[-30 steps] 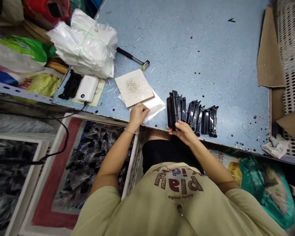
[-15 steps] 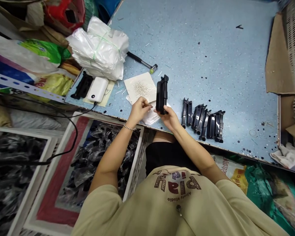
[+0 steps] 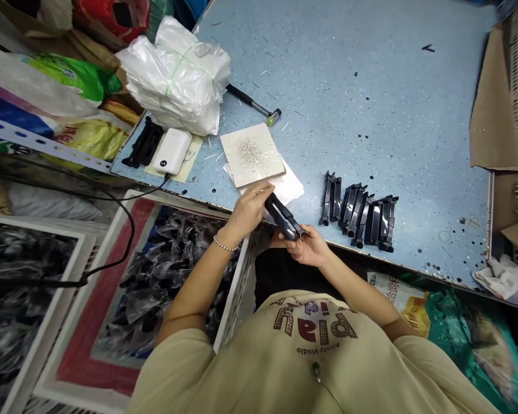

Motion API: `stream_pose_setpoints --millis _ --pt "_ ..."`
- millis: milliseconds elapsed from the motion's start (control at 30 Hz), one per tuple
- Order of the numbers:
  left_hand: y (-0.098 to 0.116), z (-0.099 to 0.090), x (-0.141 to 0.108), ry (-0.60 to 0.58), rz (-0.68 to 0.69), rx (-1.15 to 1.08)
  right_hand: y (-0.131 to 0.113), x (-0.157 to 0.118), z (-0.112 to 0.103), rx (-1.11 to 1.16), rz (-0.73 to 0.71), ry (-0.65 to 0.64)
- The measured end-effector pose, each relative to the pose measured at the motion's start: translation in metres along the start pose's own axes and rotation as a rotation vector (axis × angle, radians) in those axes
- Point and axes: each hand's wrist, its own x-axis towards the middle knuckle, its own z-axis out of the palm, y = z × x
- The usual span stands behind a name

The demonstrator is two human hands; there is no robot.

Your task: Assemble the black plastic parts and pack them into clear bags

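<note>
A long black plastic part (image 3: 284,218) is held between my two hands, tilted, just off the table's near edge. My left hand (image 3: 254,208) grips its upper end, fingers closed around it. At the lower end my right hand (image 3: 305,246) has its fingers wrapped round the part. Beyond my left hand lies a pale square board (image 3: 259,164) scattered with tiny light-coloured pieces, on top of white sheets (image 3: 292,187). Several similar black plastic parts (image 3: 362,215) stand in a row on the table to the right.
A small hammer (image 3: 259,107) lies behind the board. At left are a tied stack of clear plastic bags (image 3: 176,80) and a white power bank (image 3: 172,150) with a black cable. Below, a white-framed crate (image 3: 237,287) holds bagged black items. Cardboard (image 3: 494,109) borders the right side.
The black part has come down toward my body and tilted from upright. My left hand has moved from beside it to grip its upper end; my right hand has lowered with it.
</note>
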Motion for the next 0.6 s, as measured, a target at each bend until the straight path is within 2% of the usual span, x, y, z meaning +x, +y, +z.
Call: stream_pose_setpoints --millis 100,167,200,267,333,400,467,500,533,567,600 --pt "0.037 0.007 -0.021 -0.02 0.143 -0.082 -0.01 0.017 0.005 0.025 -0.116 0.047" --pt "0.054 0.011 -0.034 -0.069 0.22 -0.145 -0.012 0.02 0.007 -0.062 -0.226 0.135" --pt "0.059 0.014 -0.039 -0.092 0.21 -0.15 -0.011 0.019 0.008 -0.153 -0.279 0.193" --pt "0.061 0.018 -0.045 -0.13 0.102 -0.096 -0.005 0.012 0.011 -0.421 -0.366 0.302" --pt "0.058 0.018 -0.05 -0.158 -0.006 -0.04 0.001 0.002 0.018 -0.757 -0.433 0.358" --pt "0.057 0.01 -0.058 -0.178 -0.035 -0.073 -0.001 -0.011 0.028 -1.053 -0.441 0.266" --pt "0.059 -0.01 -0.076 -0.141 -0.1 -0.157 -0.014 -0.026 0.037 -1.245 -0.404 0.076" --pt "0.061 -0.023 -0.088 -0.102 -0.174 -0.189 -0.026 -0.034 0.04 -1.328 -0.401 0.035" --pt "0.062 -0.037 -0.102 -0.043 -0.29 -0.204 -0.039 -0.041 0.041 -1.426 -0.412 0.058" --pt "0.063 -0.05 -0.115 0.005 -0.41 -0.204 -0.053 -0.047 0.039 -1.562 -0.448 0.187" --pt "0.063 -0.061 -0.128 0.029 -0.519 -0.186 -0.067 -0.052 0.036 -1.722 -0.482 0.383"
